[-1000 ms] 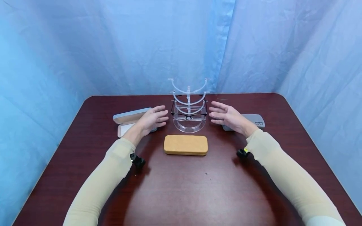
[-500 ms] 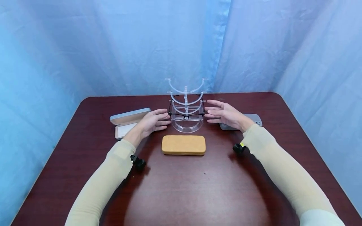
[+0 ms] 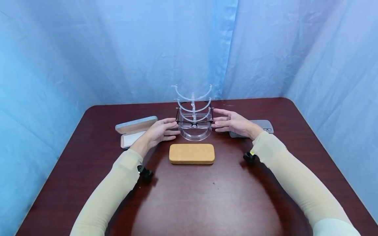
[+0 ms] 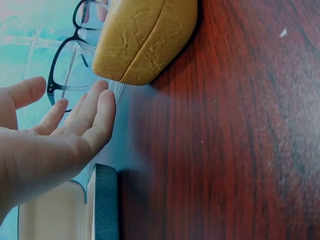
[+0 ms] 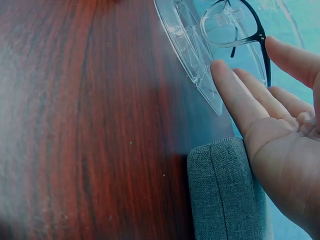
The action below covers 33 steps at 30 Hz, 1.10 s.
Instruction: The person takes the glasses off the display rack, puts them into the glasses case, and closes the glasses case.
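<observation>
The left hand [image 3: 157, 133] and right hand [image 3: 235, 125], both loosely spread, flank black glasses [image 3: 194, 124], contact hard to make out.

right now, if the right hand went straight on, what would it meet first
Most likely the right hand would meet the black-framed glasses on the clear stand, though depth is unclear.

Pale blue curtains [image 3: 147, 49] hang in soft folds behind and on both sides of a dark reddish-brown table [image 3: 73, 164] — its surface wood-grained and glossy, with a whitish glare [image 3: 189, 209] of light across the near part
</observation>
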{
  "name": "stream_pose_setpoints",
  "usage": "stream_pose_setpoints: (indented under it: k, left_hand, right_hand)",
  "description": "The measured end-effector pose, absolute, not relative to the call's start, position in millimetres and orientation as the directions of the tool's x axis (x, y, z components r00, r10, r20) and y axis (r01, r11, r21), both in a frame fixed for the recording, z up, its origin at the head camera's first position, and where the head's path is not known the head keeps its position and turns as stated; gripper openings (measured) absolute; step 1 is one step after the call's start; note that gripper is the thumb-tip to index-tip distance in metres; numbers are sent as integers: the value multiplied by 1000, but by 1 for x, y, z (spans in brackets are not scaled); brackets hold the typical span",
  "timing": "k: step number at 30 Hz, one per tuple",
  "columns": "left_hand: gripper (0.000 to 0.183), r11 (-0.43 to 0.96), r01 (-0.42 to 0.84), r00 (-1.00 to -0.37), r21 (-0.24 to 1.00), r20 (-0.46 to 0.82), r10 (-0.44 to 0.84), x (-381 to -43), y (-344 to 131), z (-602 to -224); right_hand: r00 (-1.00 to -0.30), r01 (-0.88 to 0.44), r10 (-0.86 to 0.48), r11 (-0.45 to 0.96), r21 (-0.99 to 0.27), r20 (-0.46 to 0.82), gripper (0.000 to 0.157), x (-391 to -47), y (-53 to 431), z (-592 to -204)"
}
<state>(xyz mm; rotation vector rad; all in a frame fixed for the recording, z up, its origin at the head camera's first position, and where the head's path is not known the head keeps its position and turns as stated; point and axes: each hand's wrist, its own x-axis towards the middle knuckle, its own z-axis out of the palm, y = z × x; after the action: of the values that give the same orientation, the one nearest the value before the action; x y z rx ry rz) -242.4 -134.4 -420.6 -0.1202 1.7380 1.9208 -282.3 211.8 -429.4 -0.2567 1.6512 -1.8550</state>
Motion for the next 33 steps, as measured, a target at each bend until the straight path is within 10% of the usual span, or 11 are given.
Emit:
stream_pose_setpoints:
  k: [33]
  left_hand:
    - [55,35,-437,-849,899,-425,315,-247,-148,-423]
  right_hand:
    - [-770,294,-568,87,-952,-290,81,-294,191,-432]
